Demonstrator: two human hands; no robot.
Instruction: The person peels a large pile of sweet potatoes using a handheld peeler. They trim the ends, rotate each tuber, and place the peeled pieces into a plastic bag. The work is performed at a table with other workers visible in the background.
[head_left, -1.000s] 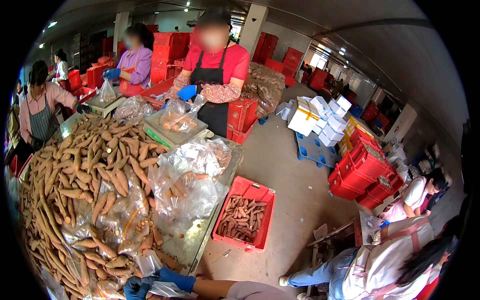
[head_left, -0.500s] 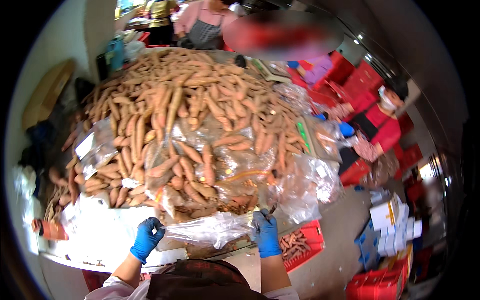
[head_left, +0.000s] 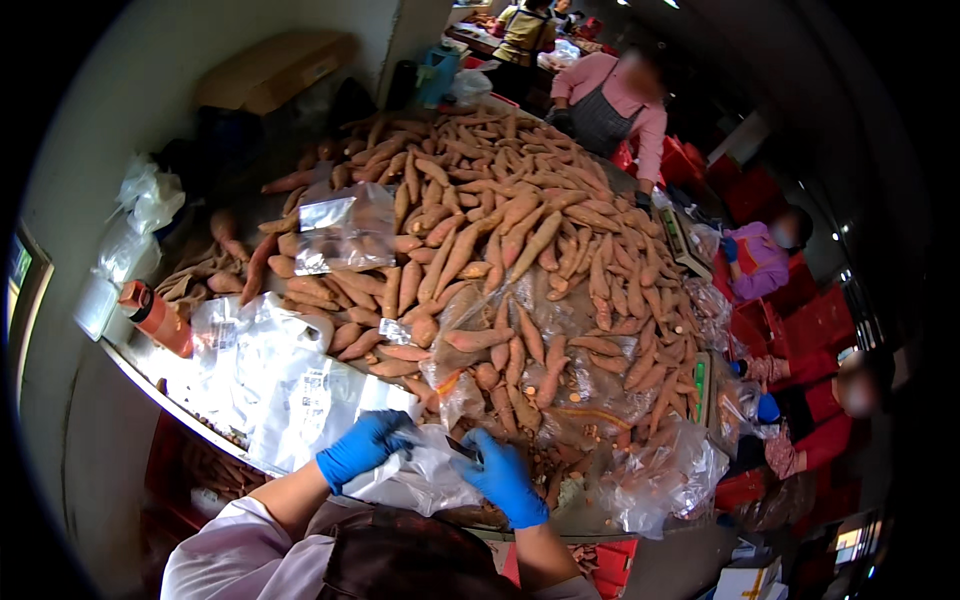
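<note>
My blue-gloved left hand (head_left: 365, 450) is closed on the gathered edge of a clear plastic bag (head_left: 420, 478). The bag hangs crumpled and loose between my hands, at the near edge of the table. My blue-gloved right hand (head_left: 505, 483) is closed at the bag's other side, and a short dark slim tool (head_left: 462, 449) sticks out from its fingers; its kind is hard to make out. Past both hands lies a big heap of sweet potatoes (head_left: 500, 215). Flat printed clear bags (head_left: 315, 415) are stacked left of my left hand.
An orange bottle (head_left: 157, 318) stands at the table's left edge. A clear package (head_left: 345, 228) rests on the heap. Crumpled plastic (head_left: 665, 480) and green-lit scales (head_left: 701, 388) sit at right. Several people work around the far and right sides. A red crate (head_left: 613, 568) is below.
The bag, stretched taut between my hands before, is now bunched as they have come closer together. My view has swung to the left.
</note>
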